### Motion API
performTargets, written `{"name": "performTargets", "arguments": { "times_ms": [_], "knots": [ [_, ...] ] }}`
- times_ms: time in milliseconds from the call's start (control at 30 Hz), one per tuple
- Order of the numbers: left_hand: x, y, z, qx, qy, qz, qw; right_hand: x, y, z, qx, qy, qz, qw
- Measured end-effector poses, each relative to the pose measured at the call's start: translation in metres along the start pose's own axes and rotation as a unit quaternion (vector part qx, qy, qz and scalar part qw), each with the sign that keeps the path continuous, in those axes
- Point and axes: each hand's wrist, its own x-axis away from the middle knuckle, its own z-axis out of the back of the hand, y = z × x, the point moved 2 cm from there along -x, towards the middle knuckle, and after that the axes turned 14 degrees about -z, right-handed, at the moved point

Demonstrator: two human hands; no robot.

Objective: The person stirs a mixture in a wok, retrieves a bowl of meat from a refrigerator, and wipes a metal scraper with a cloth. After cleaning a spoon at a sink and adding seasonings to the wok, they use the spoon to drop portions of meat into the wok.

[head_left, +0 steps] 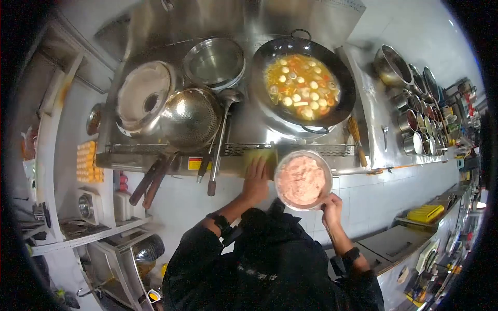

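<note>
My right hand (333, 211) is closed at the lower right edge of a round metal bowl (281, 198), which holds pink minced meat (302, 180). The bowl is in front of the stove's edge, close to my body. Stretched fingers of my left hand (256, 182) lie against a yellow-green cloth (265, 155) at the stove's front edge, left of the bowl; the cloth is slightly blurred. Behind the bowl, a black wok (346, 88) sits on the stove with yellow soup (301, 87) in it, with white round pieces and orange-red bits.
Left of the wok are a perforated strainer (191, 118), a ladle (226, 119), a metal pot (214, 62) and a cloth-lined pot (142, 93). A brush (357, 140) lies right of the wok. Seasoning containers (412, 142) stand at the right. Egg trays (89, 161) are on the left shelf.
</note>
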Motion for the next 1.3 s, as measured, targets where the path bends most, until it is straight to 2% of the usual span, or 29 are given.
{"name": "performTargets", "arguments": {
  "times_ms": [67,133,200,267,300,400,500,600,633,700,733,767,800,833,867,900,1000,1033,1100,1133,1167,1267,1300],
  "knots": [
    [0.01,-0.002,0.011,-0.013,-0.019,0.016,1.0,-0.002,-0.002,-0.031,0.004,-0.015,-0.02,1.0],
    [0.018,-0.014,0.009,0.183,0.01,0.092,0.979,-0.025,0.012,-0.061,0.006,-0.086,-0.011,0.996],
    [0.027,-0.019,0.012,0.255,0.023,0.117,0.96,-0.025,0.01,-0.091,-0.001,-0.104,-0.04,0.994],
    [0.035,-0.017,0.034,0.207,0.016,0.089,0.974,-0.022,0.009,-0.116,-0.009,-0.119,-0.053,0.991],
    [0.048,-0.022,0.026,0.182,0.002,0.082,0.98,-0.02,0.009,-0.125,-0.006,-0.12,-0.059,0.991],
    [0.096,-0.03,0.019,0.057,-0.103,-0.022,0.993,-0.024,0.015,-0.144,0.006,-0.123,-0.069,0.99],
    [0.113,-0.031,0.044,0.123,-0.002,-0.04,0.992,-0.051,0.041,-0.15,0.058,-0.107,-0.069,0.99],
    [0.114,-0.024,0.042,0.158,-0.033,-0.02,0.987,-0.081,0.082,-0.139,0.19,-0.044,0.031,0.98],
    [0.111,-0.018,0.044,0.155,0.03,-0.061,0.985,-0.075,0.074,-0.14,0.18,-0.049,0.022,0.982],
    [0.098,-0.008,0.042,0.205,0.028,-0.05,0.977,-0.061,0.063,-0.143,0.158,-0.062,-0.003,0.986],
    [0.092,-0.004,0.039,0.227,0.026,-0.041,0.973,-0.064,0.066,-0.141,0.172,-0.045,0.015,0.984],
    [0.088,-0.001,0.033,0.275,-0.031,0.019,0.961,-0.068,0.073,-0.14,0.187,-0.033,0.031,0.981],
    [0.089,0.0,0.024,0.408,-0.023,0.107,0.906,-0.068,0.074,-0.142,0.203,-0.027,0.046,0.978],
    [0.089,0.001,0.012,0.526,-0.012,0.196,0.827,-0.068,0.074,-0.143,0.191,-0.028,0.035,0.98],
    [0.091,0.001,0.002,0.628,0.002,0.281,0.725,-0.068,0.073,-0.143,0.204,-0.029,0.053,0.977],
    [0.088,0.001,0.002,0.639,-0.005,0.316,0.701,-0.064,0.065,-0.143,0.217,-0.034,0.071,0.973],
    [0.081,0.007,0.013,0.695,0.123,0.361,0.609,-0.072,0.064,-0.141,0.229,-0.076,0.087,0.966],
    [0.083,0.005,0.014,0.699,0.128,0.377,0.595,-0.077,0.067,-0.14,0.227,-0.094,0.086,0.965],
    [0.081,0.013,0.028,0.706,0.25,0.396,0.531,-0.082,0.08,-0.139,0.186,-0.119,0.142,0.965],
    [0.077,0.015,0.034,0.708,0.304,0.399,0.498,-0.072,0.058,-0.143,0.162,-0.126,0.17,0.964],
    [0.079,0.011,0.032,0.714,0.311,0.393,0.488,-0.062,0.041,-0.133,0.237,-0.191,0.068,0.95],
    [0.082,0.0,0.029,0.717,0.358,0.366,0.473,-0.069,0.054,-0.126,0.285,-0.14,0.227,0.921],
    [0.082,-0.002,0.029,0.714,0.359,0.361,0.48,-0.08,0.066,-0.128,0.265,-0.156,0.238,0.921]
  ]
}}
